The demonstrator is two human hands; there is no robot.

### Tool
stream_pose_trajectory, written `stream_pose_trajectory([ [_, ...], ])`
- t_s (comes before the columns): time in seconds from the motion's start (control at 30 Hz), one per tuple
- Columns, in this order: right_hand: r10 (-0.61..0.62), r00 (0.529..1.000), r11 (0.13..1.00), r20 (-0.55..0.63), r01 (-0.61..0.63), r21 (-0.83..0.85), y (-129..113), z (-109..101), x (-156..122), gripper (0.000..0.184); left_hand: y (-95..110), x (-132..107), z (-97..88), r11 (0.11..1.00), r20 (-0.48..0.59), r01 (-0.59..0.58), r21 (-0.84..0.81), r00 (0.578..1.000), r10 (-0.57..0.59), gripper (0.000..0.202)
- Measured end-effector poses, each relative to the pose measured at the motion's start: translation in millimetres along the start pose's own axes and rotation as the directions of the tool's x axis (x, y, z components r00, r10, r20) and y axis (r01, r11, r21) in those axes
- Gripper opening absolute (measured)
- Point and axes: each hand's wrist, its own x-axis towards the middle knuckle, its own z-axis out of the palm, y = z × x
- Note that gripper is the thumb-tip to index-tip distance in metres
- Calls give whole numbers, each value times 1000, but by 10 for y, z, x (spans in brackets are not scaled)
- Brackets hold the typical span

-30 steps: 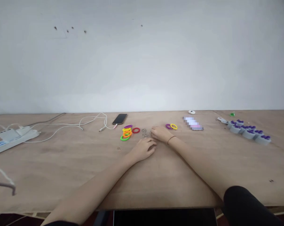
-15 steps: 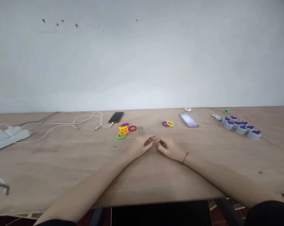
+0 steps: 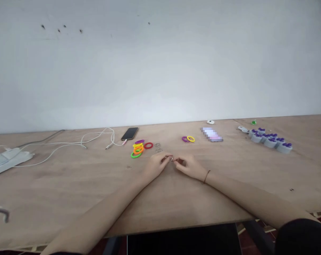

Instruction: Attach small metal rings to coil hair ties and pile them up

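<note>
A small silvery metal ring (image 3: 172,159) sits between my fingertips, low over the wooden table. My left hand (image 3: 157,164) pinches it from the left, thumb and forefinger pressed together. From the other side my right hand (image 3: 192,167) closes thumb and fingers at the same ring; its exact shape is too small to make out. Just beyond my left hand lie more metal rings (image 3: 157,145). Left of those are a red coil bracelet (image 3: 148,145) and a pile with an orange coil bracelet (image 3: 138,150) on it. A yellow coil bracelet (image 3: 191,139) overlaps a purple one (image 3: 185,139) farther back.
A phone (image 3: 130,133) on a white cable lies at the back left, near a power strip (image 3: 11,157). At the back right are a second phone (image 3: 212,134), a white case (image 3: 210,122) and several grey pots with purple tops (image 3: 270,142). A wall stands behind the table.
My fingertips have come closer together around the metal ring, and my left forefinger has bent down to it. The whole view has shifted and tilted slightly. The bracelets and phones stay put.
</note>
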Motion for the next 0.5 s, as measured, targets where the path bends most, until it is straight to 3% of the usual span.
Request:
stream_pose_trajectory([
  [0.5, -2, 999, 997, -53, 6, 74, -55, 16, 1, 14, 51, -41, 8, 991, -78, -122, 47, 989, 125, 19],
])
